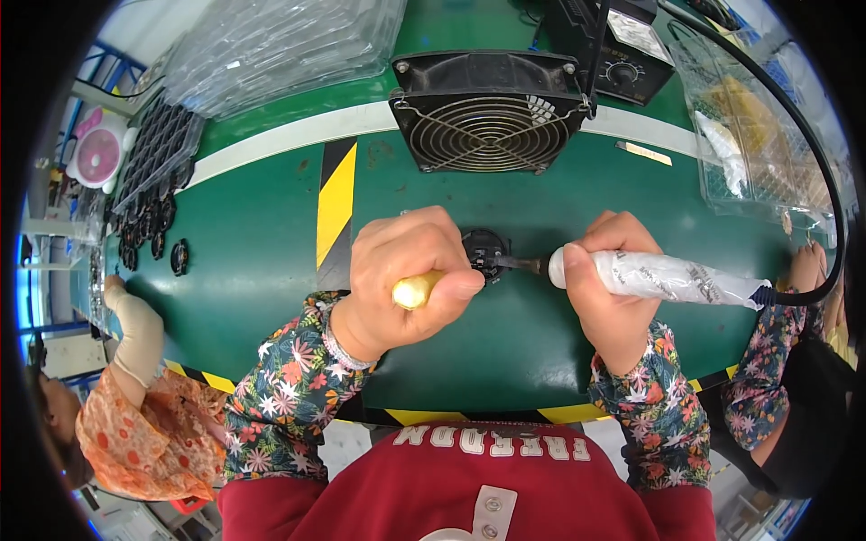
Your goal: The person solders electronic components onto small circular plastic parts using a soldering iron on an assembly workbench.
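My right hand (pixel 615 279) is closed round a soldering iron (pixel 677 278) whose handle is wrapped in white printed plastic. Its metal tip points left and reaches a small round black part (pixel 484 247) on the green table (pixel 433 361). In a fist, my left hand (pixel 410 278) grips a yellow-handled tool (pixel 415 291), with the rounded handle end facing up. The tool's working end is hidden behind the hand. That hand also covers the left edge of the black part, so I cannot tell whether its fingers touch it.
A black fan (pixel 492 113) with a wire guard stands behind the part. Beyond it is a black control box (pixel 622 54) with a knob. The iron's thick cable (pixel 834 180) arcs along the right. Several black parts (pixel 149 225) lie left. A co-worker's hand (pixel 806 266) appears right.
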### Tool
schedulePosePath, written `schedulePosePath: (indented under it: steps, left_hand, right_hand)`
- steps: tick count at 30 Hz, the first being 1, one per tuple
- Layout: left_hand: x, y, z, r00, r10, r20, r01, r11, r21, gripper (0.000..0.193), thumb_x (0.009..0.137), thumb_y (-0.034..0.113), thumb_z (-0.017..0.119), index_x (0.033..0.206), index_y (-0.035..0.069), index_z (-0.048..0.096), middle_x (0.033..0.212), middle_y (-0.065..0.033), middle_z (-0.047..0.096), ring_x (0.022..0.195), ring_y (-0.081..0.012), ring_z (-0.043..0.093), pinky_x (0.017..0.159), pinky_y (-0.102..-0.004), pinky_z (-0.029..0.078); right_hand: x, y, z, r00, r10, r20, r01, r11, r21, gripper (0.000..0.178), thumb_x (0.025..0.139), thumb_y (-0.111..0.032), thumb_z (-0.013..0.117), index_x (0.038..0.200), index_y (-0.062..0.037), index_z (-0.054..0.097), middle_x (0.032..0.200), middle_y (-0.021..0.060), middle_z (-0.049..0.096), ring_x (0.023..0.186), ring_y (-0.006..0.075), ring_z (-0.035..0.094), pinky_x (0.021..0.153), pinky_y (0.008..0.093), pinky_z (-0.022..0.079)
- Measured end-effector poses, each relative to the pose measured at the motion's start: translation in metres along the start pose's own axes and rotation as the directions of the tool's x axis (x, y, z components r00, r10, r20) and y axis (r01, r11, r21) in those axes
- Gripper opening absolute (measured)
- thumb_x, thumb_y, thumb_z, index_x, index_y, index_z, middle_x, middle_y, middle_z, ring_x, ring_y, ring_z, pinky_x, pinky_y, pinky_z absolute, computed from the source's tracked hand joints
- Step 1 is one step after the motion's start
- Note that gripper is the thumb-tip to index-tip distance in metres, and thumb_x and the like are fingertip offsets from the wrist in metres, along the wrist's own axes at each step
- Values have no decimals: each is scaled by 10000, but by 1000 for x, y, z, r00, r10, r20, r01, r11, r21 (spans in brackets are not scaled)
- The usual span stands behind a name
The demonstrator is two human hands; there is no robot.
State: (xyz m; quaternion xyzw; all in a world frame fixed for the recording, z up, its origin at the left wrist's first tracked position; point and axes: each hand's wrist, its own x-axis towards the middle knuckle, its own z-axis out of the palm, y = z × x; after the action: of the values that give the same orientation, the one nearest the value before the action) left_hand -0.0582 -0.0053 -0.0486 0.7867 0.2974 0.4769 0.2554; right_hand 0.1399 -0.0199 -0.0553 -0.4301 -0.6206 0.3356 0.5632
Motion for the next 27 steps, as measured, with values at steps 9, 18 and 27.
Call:
schedulePosePath:
  steps: [9,18,27]
  left_hand:
    - [0,0,0,1000,-1,-1,1,1000,3,361,862,311,509,640,27,486,602,-101,546,504,-170,510,461,-255,409]
    - [1,0,1,1000,-9,2,9,1000,-3,358,862,314,509,646,29,487,605,-99,541,508,-172,517,464,-258,416]
    - [2,-5,5,997,35,-76,-39,998,-52,251,739,154,660,587,52,489,541,-54,488,448,-180,478,393,-260,344]
  right_hand:
    - [1,0,-1,1000,7,14,-7,1000,14,175,700,-4,649,641,-31,487,583,22,510,498,64,459,456,213,354]
    - [1,-8,-5,991,36,132,-25,996,-84,152,750,-28,596,685,-36,458,606,35,482,548,106,411,509,242,332]
    - [1,-7,-5,990,-21,137,38,992,-118,156,749,-39,607,680,-33,467,602,35,488,544,109,423,501,245,338]
